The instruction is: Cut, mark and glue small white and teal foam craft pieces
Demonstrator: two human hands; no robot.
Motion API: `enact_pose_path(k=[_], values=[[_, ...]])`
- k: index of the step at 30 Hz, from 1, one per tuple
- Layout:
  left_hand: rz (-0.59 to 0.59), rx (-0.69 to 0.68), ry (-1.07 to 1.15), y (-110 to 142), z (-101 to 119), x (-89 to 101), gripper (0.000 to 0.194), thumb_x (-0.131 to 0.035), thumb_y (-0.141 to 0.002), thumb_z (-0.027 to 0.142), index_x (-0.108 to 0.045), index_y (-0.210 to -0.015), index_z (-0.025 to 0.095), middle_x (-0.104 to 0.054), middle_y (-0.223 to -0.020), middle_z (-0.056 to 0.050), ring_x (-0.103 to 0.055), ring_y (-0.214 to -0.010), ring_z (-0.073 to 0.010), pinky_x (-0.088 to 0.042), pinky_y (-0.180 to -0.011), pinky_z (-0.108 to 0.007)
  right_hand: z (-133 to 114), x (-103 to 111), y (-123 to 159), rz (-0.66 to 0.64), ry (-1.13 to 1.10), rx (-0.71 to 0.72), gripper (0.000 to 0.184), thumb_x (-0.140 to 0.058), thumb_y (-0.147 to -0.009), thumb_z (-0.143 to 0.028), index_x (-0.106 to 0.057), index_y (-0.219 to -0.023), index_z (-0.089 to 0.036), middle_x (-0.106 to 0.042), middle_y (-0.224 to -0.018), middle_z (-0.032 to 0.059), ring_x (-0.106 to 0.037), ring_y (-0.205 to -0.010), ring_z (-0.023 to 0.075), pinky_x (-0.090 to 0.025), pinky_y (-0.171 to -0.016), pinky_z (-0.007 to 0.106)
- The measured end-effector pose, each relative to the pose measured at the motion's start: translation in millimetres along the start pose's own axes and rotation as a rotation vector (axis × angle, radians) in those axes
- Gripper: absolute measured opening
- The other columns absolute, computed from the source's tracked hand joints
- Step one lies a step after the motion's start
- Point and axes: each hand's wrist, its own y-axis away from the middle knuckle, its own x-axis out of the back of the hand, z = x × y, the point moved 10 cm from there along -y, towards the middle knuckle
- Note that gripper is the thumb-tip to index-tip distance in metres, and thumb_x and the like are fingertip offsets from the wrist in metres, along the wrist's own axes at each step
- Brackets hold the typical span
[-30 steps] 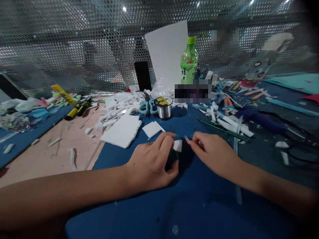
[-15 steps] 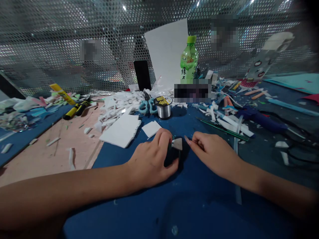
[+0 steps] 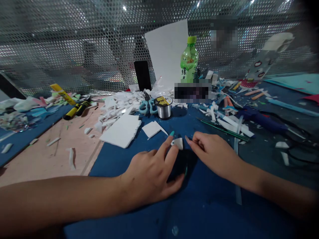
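My left hand [image 3: 152,172] rests on the blue mat [image 3: 139,212], its thumb well apart from the fingers. Its index finger stretches forward, and the middle fingertip is at a small white foam piece [image 3: 178,143] with a dark dot on it. Just right of that piece is my right hand [image 3: 214,149], fingers curled in and thumb and forefinger close together; anything between them is too small to make out. Beyond my left hand lie a white foam square [image 3: 151,128] and a larger white foam sheet [image 3: 122,131] with a jagged edge.
A wire spool [image 3: 163,108] and blue-handled scissors [image 3: 147,106] stand beyond the foam, before heaped white scraps [image 3: 117,103]. Behind are a green bottle [image 3: 189,61] and a phone [image 3: 142,75]. A blue glue gun [image 3: 261,119] with its cord lies right; yellow-black cutters [image 3: 74,111] lie left.
My left hand's fingers have uncurled and its index finger reached forward, with the thumb moving outward. The small foam piece turned slightly. My right hand has stayed in place.
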Motion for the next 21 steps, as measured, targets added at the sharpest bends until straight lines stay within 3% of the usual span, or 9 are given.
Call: enact_pose_path(k=[3,7,11,15,17,21], values=[[-0.048,0.008,-0.007,0.1,1.4,-3.9,0.059,-0.041,-0.080,0.049,-0.046,-0.123,0.010,-0.050,-0.129,-0.016,-0.068,-0.063,-0.0242,-0.055,-0.046,-0.036,-0.2,0.0,0.0,-0.009,-0.013,0.005,0.025,-0.039,-0.089,-0.032,-0.042,-0.067,-0.020,-0.050,-0.057,-0.0018,-0.044,-0.050,0.0121,-0.023,-0.049,0.027],[0.006,-0.004,-0.011,0.1,2.2,-0.4,0.058,-0.040,-0.081,0.046,-0.050,-0.122,0.005,-0.049,-0.130,-0.017,-0.068,-0.069,-0.0238,-0.056,-0.052,-0.034,-0.1,0.1,-0.6,-0.003,-0.018,0.014,0.026,-0.039,-0.089,-0.032,-0.042,-0.067,-0.020,-0.049,-0.055,-0.0022,-0.044,-0.049,0.0122,-0.025,-0.049,0.027],[-0.041,0.022,0.016,-2.9,-4.5,-6.6,0.066,-0.039,-0.080,0.051,-0.045,-0.127,0.005,-0.038,-0.138,-0.018,-0.066,-0.079,-0.0264,-0.056,-0.061,-0.037,-0.5,-0.3,-0.7,0.006,-0.016,0.022,0.025,-0.039,-0.089,-0.031,-0.041,-0.066,-0.020,-0.049,-0.056,-0.0021,-0.045,-0.050,0.0122,-0.025,-0.049,0.026],[-0.082,-0.005,0.047,-6.7,-7.1,-14.0,0.077,-0.038,-0.079,0.060,-0.037,-0.134,0.006,-0.024,-0.146,-0.016,-0.040,-0.121,-0.0377,-0.043,-0.091,-0.050,-1.2,0.3,-0.4,0.012,-0.001,0.024,0.025,-0.040,-0.088,-0.029,-0.040,-0.065,-0.020,-0.049,-0.056,-0.0018,-0.045,-0.050,0.0123,-0.025,-0.049,0.027],[-0.120,-0.011,0.069,-7.7,-7.6,-19.3,0.080,-0.035,-0.079,0.063,-0.031,-0.137,0.009,-0.021,-0.147,-0.014,-0.029,-0.128,-0.0377,-0.037,-0.096,-0.053,-1.0,0.1,-0.5,0.008,0.003,0.020,0.024,-0.040,-0.088,-0.029,-0.040,-0.066,-0.020,-0.048,-0.056,-0.0018,-0.045,-0.050,0.0123,-0.025,-0.049,0.027],[-0.224,-0.010,0.120,-8.4,-6.9,-29.0,0.081,-0.033,-0.080,0.064,-0.025,-0.140,0.011,-0.027,-0.145,-0.012,-0.024,-0.131,-0.0338,-0.032,-0.097,-0.054,-0.6,-0.3,-1.2,-0.004,0.000,0.013,0.023,-0.040,-0.088,-0.029,-0.042,-0.066,-0.020,-0.048,-0.055,-0.0021,-0.045,-0.048,0.0119,-0.024,-0.048,0.026]])
